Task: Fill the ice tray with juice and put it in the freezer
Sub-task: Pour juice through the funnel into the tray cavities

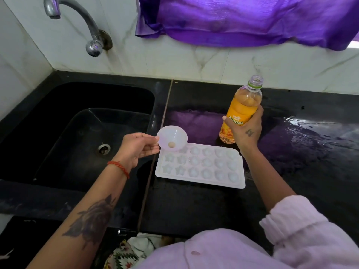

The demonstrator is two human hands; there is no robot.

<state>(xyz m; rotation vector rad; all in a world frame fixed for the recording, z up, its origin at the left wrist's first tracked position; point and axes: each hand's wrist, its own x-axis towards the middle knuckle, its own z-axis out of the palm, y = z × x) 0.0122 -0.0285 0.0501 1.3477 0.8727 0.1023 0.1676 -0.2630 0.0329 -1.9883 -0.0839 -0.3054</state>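
At six o'clock the pale pink rolled-up sleeve [303, 230] and shirt front fill the bottom edge, cut off by the frame; a scrap of floral cloth [124, 255] peeks out below the counter lip, mostly hidden.

One white plastic ice tray [200, 166] lies flat on the black stone counter [194, 206], just right of centre. It has three rows of six moulds, eighteen in all; those at its nine o'clock end look star-shaped and the rest round, though white on white makes them hard to read. Whether any hold liquid cannot be told. Its far-left corner is covered by the funnel.

The left hand [138, 147], with one red thread bracelet [119, 167] at the wrist, pinches the rim of a single white plastic funnel [172, 138] between thumb and fingertips, holding it tilted over that corner. The spout is hidden behind the cone.

At two o'clock from the tray, the right hand [246, 129] wraps round the lower half of one clear plastic bottle of orange juice [241, 111], uncapped and leaning slightly right. Its base is partly masked by the fingers, so whether it touches the counter is unclear.

At nine o'clock sits one black sink [77, 133] with one drain [104, 148]. Beyond, one steel tap [85, 26] juts from the marble wall [194, 61], and a purple curtain [242, 20] hangs at twelve o'clock, cropped above.
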